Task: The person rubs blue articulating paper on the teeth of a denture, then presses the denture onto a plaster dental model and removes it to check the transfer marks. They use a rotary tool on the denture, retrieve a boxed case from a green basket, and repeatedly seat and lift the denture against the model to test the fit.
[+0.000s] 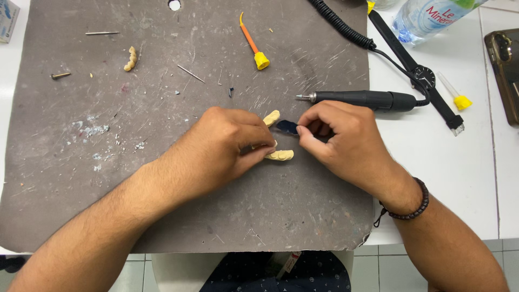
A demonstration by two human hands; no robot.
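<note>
Left hand (221, 148) grips tooth cast (279, 155); right hand (338, 138) pinches blue strip (286, 127) against it. Risk: strip slipping or tearing; handpiece (362, 99) rolling.

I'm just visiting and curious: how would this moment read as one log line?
left hand: holds cream tooth model | right hand: pinches dark blue strip at model | handpiece: lying on mat

mat (162, 178): grey rubber, scratched, matt | handpiece (362, 99): black, satin | cast (279, 155): chalky plaster
</note>
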